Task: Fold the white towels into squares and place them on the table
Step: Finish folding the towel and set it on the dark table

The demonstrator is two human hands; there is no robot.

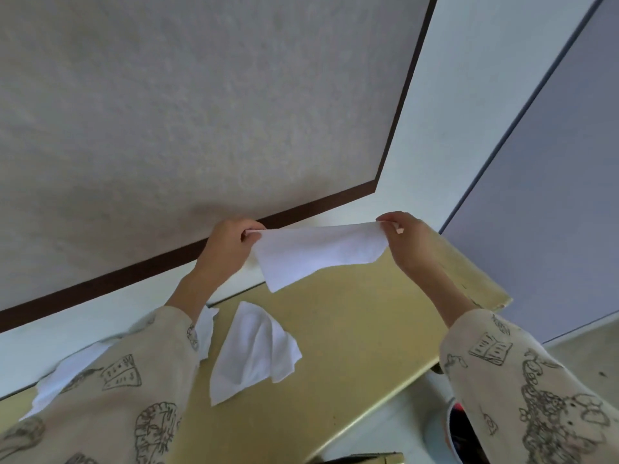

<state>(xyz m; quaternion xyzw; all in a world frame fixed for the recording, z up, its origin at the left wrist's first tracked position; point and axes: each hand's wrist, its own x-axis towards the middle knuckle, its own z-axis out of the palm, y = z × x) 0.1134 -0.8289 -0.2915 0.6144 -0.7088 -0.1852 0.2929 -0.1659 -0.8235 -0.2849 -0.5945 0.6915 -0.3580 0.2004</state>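
— What is sitting around the person?
— A yellowish table (pixel 351 329) is running along a pale wall (pixel 167 112) with a dark brown strip (pixel 301 212) across it, and a bluish-grey panel (pixel 552 195) is standing at the right.
— And what are the hands doing?
— Both are holding one white towel (pixel 315 252) in the air above the table. The left hand (pixel 227 249) is pinching its left top corner, the right hand (pixel 408 242) is pinching its right top corner, and the cloth is hanging between them, stretched along its top edge and sagging to a point at lower left.
— Are other towels lying about?
— A second towel (pixel 254 353) is lying crumpled on the table below the held one, well apart from it. More white cloth (pixel 67 373) is lying at the left, partly hidden by the left sleeve (pixel 127 380).
— The sleeves?
— Cream, printed with dark line drawings; the right sleeve (pixel 522 386) is showing a book shape.
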